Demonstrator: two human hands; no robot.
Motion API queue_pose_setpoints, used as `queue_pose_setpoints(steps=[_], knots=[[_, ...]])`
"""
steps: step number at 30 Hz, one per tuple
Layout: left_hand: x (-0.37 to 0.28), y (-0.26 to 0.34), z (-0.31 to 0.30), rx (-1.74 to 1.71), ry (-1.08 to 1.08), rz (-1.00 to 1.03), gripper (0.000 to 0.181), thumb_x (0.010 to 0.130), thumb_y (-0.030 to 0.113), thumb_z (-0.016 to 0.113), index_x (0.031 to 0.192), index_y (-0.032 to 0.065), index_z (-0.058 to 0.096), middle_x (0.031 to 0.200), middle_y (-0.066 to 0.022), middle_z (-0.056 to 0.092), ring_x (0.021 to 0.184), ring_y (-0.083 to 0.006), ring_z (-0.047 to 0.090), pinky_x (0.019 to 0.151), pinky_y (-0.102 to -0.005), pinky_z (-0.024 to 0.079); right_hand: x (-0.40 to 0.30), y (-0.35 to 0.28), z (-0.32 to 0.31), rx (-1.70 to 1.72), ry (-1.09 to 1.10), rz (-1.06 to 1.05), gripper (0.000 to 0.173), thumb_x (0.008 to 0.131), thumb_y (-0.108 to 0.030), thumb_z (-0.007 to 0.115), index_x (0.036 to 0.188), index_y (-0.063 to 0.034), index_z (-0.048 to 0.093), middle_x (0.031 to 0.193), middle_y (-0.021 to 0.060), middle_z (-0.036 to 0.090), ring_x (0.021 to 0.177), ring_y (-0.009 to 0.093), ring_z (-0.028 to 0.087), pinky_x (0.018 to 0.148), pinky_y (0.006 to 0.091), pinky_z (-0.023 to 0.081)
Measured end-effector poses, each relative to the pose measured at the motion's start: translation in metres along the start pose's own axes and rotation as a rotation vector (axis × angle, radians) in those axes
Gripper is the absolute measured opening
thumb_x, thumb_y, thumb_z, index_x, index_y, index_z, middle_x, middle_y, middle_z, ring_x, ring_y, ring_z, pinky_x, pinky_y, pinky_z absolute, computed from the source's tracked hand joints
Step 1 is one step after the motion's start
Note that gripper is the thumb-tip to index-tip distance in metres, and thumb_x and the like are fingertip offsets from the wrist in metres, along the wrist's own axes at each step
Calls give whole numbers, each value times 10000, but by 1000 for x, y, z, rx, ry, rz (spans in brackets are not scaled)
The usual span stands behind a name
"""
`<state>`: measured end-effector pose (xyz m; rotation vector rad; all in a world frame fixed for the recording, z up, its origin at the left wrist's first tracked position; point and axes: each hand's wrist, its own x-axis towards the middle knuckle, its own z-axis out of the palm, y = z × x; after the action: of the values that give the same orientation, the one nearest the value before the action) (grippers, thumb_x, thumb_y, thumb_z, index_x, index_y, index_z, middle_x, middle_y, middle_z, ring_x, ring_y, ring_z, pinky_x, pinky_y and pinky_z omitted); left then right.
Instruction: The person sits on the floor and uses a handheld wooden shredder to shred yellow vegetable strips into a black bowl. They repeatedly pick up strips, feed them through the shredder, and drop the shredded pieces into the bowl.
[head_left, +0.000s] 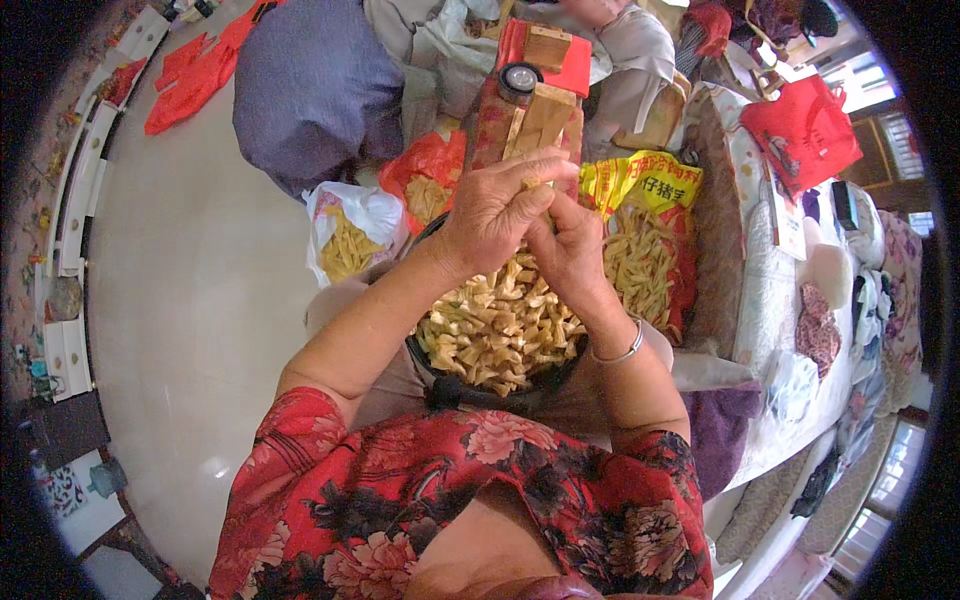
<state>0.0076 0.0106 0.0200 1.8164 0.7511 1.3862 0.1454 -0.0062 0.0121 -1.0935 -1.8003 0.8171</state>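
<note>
Close together above a dark pot (431, 367) sit both of my hands. My left hand (499, 210) is curled, its thumb and fingers meeting my right hand (574, 247); a small pale piece shows between the fingertips, too hidden to name. Pale yellow-brown, folded pieces of what looks like dried plant food (502, 326) fill the pot on my lap. Just beyond my hands stands a small device with a wooden block (546, 116), a red top and a round wheel (519, 78).
A white plastic bag (375, 214) and a red bag (442, 165) hold yellowish pieces at the left. A yellow printed sack (652, 176) with long pale strips (637, 262) lies at the right, beside a sofa (720, 225). A person in grey trousers (637, 60) sits opposite.
</note>
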Motion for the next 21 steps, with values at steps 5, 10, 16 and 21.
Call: queue_pose_setpoints(steps=[5, 10, 16, 21], knots=[[-3, 6, -2, -175, -31, -150, 405, 937, 350, 415, 1032, 12, 616, 1246, -142, 511, 1206, -248, 429, 1015, -369, 303, 4, -15, 1, -240, 180, -111, 207, 770, -101, 663, 945, -32, 575, 745, 197, 604, 690, 326, 626, 573, 322, 475], [3, 3, -14, -333, -262, -237, 369, 924, 325, 442, 1025, 20, 623, 1274, -148, 489, 1242, -252, 384, 1028, -387, 283, 3, -9, 1, 304, 70, 127, 92, 787, -91, 638, 832, -14, 619, 712, 88, 617, 693, 79, 558, 609, 264, 469], [-2, 2, 0, -711, 72, -697, 271, 738, 39, 475, 949, 18, 644, 967, -104, 627, 933, -248, 588, 820, -357, 459, 0, 0, 0, 195, 39, 154, 116, 844, -105, 562, 840, 5, 598, 623, 46, 542, 609, 89, 484, 545, 278, 429], [-6, -8, 5, 354, 87, -247, 138, 674, 60, 548, 778, 18, 628, 911, -148, 588, 866, -332, 569, 785, -378, 454, 1, -1, -4, 476, 74, 535, 272, 901, -247, 489, 778, -36, 608, 575, -2, 502, 500, 60, 426, 436, 243, 343]])
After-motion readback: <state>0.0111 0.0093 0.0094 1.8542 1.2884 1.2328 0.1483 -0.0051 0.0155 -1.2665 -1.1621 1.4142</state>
